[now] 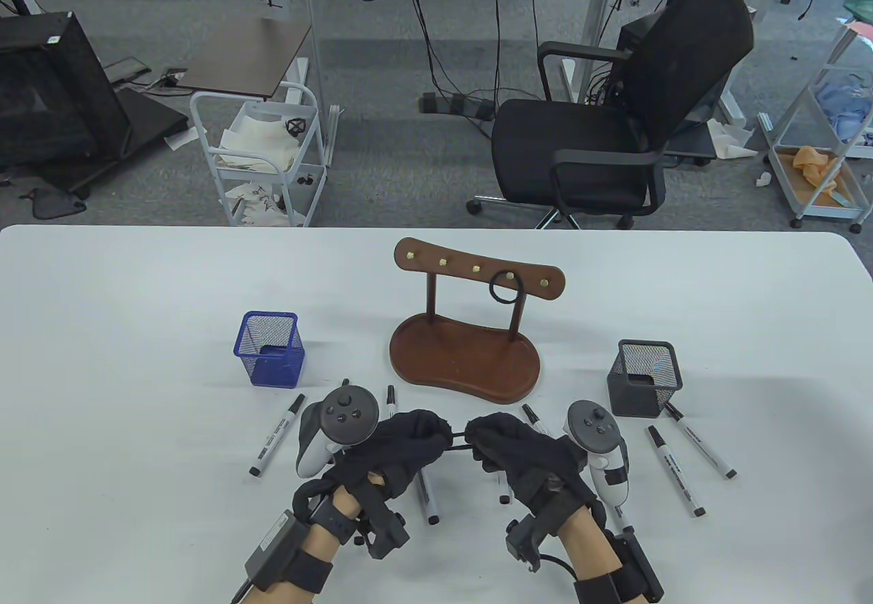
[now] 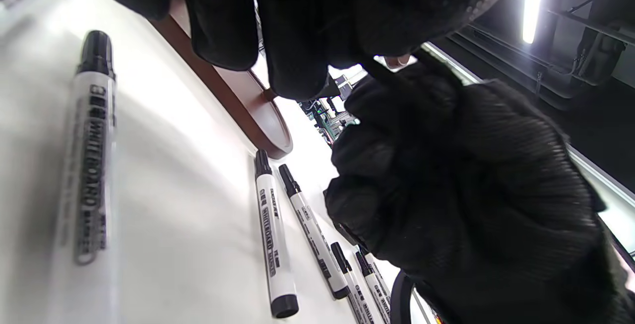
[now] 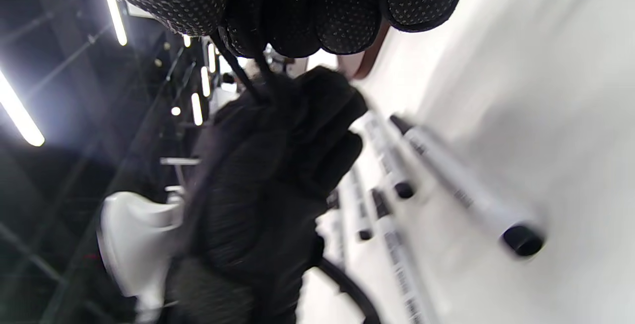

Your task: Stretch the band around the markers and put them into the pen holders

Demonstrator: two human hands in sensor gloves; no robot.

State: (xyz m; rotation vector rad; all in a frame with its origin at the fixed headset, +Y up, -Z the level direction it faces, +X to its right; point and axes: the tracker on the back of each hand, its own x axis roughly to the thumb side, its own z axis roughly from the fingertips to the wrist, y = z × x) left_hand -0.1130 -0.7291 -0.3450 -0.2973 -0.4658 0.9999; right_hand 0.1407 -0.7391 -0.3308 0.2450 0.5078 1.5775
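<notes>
- The thin black elastic band [image 1: 458, 439] was strung taut between the two gloved hands, raised just over the white table [image 1: 136, 331] in front of the brown wooden hook stand [image 1: 466, 358].
- The left hand [image 1: 392, 450] had its fingers curled, pinching one end of the band; the right hand [image 1: 522, 457] was curled likewise on the other end.
- In the right wrist view the band [image 3: 238, 73] ran as a dark cord from the right hand's fingertips [image 3: 297, 21] to the left hand's knuckles.
- The band looked light, soft and springy; I judged it would snap back or slip off smooth glove fabric if held loosely, so a firm pinch well inside each end seemed wise.
- The white whiteboard markers with black caps [image 1: 672, 471] lay loose and flat on the table, scattered around both hands, none yet bundled.
- They looked light, stiff and smooth-barrelled, likely to roll; gripping several together near mid-barrel should keep them parallel for banding.
- A second black ring [image 1: 505, 288] hung on a peg of the stand.
- The blue mesh pen holder [image 1: 270, 349] stood to the left, the black mesh pen holder [image 1: 644, 378] to the right; no markers showed in either.
</notes>
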